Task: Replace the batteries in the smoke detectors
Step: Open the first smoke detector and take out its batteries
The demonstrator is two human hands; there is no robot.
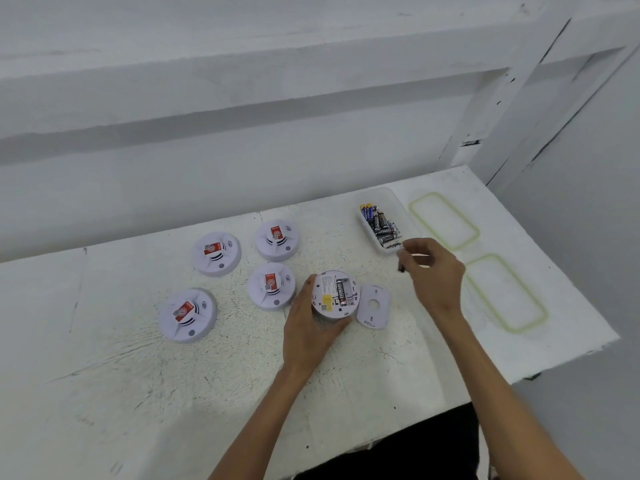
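My left hand (pixel 311 323) grips an upturned white smoke detector (pixel 334 294) on the table; its open compartment shows one black battery. The detector's removed back plate (pixel 373 306) lies just to its right. My right hand (pixel 433 271) hovers beside the near end of a clear battery box (pixel 382 220) with its fingers pinched on a dark battery (pixel 401 263). Several more white detectors with red labels lie face up to the left, among them one (pixel 272 285) next to my left hand and one (pixel 188 315) nearer the front.
Two clear lids with green rims (pixel 443 220) (pixel 505 292) lie on the white table (pixel 173 393) to the right of the box. The table's right edge runs close past them. A white wall with a ledge rises behind.
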